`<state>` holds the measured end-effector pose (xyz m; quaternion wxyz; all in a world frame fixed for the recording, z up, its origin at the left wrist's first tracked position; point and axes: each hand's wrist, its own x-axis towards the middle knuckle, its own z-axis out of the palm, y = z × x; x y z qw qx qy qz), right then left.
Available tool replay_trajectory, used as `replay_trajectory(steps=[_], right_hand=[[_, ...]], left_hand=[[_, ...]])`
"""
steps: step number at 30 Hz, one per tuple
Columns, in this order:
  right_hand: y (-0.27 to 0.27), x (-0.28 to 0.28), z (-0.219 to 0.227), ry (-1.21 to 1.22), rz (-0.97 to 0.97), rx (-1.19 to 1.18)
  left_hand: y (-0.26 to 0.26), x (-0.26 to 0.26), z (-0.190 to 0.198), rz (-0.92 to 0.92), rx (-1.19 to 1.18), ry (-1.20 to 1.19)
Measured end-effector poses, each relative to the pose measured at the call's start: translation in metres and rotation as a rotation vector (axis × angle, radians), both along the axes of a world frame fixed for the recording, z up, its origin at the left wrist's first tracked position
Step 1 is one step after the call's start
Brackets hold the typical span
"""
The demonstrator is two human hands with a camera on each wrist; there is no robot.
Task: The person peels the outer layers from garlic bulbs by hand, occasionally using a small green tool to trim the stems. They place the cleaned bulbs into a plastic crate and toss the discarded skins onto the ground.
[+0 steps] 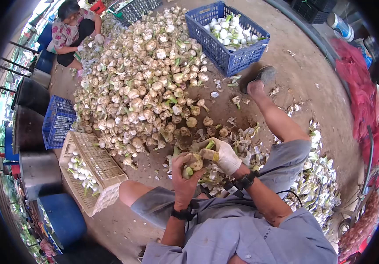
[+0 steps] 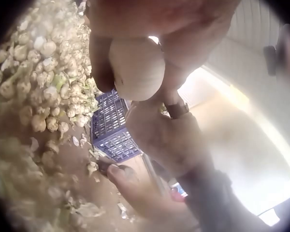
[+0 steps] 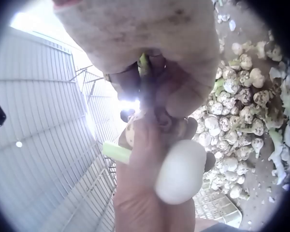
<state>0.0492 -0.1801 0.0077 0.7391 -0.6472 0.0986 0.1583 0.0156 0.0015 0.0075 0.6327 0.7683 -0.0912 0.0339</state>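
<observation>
My bare left hand grips a brownish, unpeeled garlic bulb over my lap. A smooth white peeled bulb is tucked in the same hand, and it also shows under the fingers in the left wrist view. Beside the left thumb juts a cut green stalk end. My right hand, in a soiled white glove, meets the left one and pinches at the unpeeled bulb; a green stalk shows between its fingers. The gloved fingers partly hide the bulb.
A big heap of unpeeled garlic lies ahead. White bulbs fill part of a blue crate beyond my foot and a beige crate at left. Peeled husks cover the floor at right. Another person sits at the heap's far left.
</observation>
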Motion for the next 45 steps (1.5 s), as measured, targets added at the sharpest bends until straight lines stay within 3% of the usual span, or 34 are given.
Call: replay_trajectory(steps=[5,7,10,11,13,14,15,17,18,20,23,24,26,27,29,31,33,35,36,37,39,40,42,45], right_hand=[[-0.012,-0.017,0.019,-0.028,0.039,0.184],[-0.016,-0.022,0.030,0.022,0.083,0.210],[-0.021,-0.026,0.017,0.000,0.177,0.048],[-0.022,-0.029,0.010,-0.001,0.174,0.049],[-0.025,-0.030,-0.007,-0.582,0.323,-0.798],[-0.028,-0.031,-0.014,-0.539,0.363,-0.747],[-0.031,-0.032,-0.007,-0.540,0.361,-0.747],[-0.035,-0.036,0.018,-0.170,0.331,-0.214],[-0.036,-0.035,0.023,-0.143,0.319,-0.154],[-0.032,-0.032,0.028,-0.107,0.280,-0.122],[-0.022,-0.032,0.023,-0.035,0.158,0.013],[-0.019,-0.032,0.019,0.000,0.080,0.111],[-0.014,-0.032,0.010,-0.012,0.078,0.134],[-0.011,-0.032,0.006,-0.022,0.071,0.158],[-0.007,-0.033,0.004,-0.103,0.070,0.144],[-0.005,-0.034,0.011,-0.123,0.081,0.009],[-0.004,-0.034,0.020,-0.069,0.106,-0.120],[0.000,-0.040,0.015,0.195,-0.098,0.600],[-0.001,-0.040,0.012,0.211,-0.113,0.661],[-0.005,-0.041,0.010,0.211,-0.113,0.661],[-0.012,-0.040,0.025,0.160,-0.056,0.377],[-0.014,-0.039,0.024,0.160,-0.057,0.378],[-0.014,-0.040,0.018,-0.040,0.193,-0.090],[-0.011,-0.038,0.014,-0.115,0.288,-0.201]], left_hand=[[-0.009,-0.022,0.017,0.061,-0.229,0.190],[-0.011,-0.026,0.022,0.095,-0.468,0.357],[-0.011,-0.032,0.022,0.105,-0.570,0.491],[-0.001,-0.038,0.002,0.103,-0.567,0.491],[0.022,-0.048,-0.052,-0.040,-0.102,0.413],[-0.001,-0.044,-0.007,0.109,-0.489,0.702],[-0.002,-0.037,0.004,0.107,-0.489,0.700],[0.004,-0.030,0.014,-0.045,-1.052,1.075],[0.004,-0.032,0.009,-0.047,-1.052,1.076],[0.006,-0.036,-0.006,-0.206,-0.400,0.573],[-0.005,-0.031,0.048,-0.266,-0.456,0.588],[-0.004,-0.029,0.046,-0.265,-0.455,0.585],[0.002,-0.023,0.034,0.026,-0.737,0.951],[-0.001,-0.025,0.028,0.027,-0.736,0.948],[-0.008,-0.036,0.022,0.118,-0.319,0.326],[-0.004,-0.044,0.030,0.120,-0.209,0.334],[0.002,-0.039,0.040,0.092,-0.491,0.662],[0.013,-0.035,0.034,0.016,-0.617,0.741],[0.016,-0.035,0.032,-0.061,-0.744,0.818],[0.015,-0.035,0.030,-0.061,-0.744,0.818],[0.006,-0.031,0.038,0.064,-0.488,0.545],[0.008,-0.029,0.035,0.064,-0.486,0.546],[0.020,-0.026,0.026,-0.028,-0.215,0.529],[0.025,-0.016,0.015,-0.016,-0.237,0.627]])
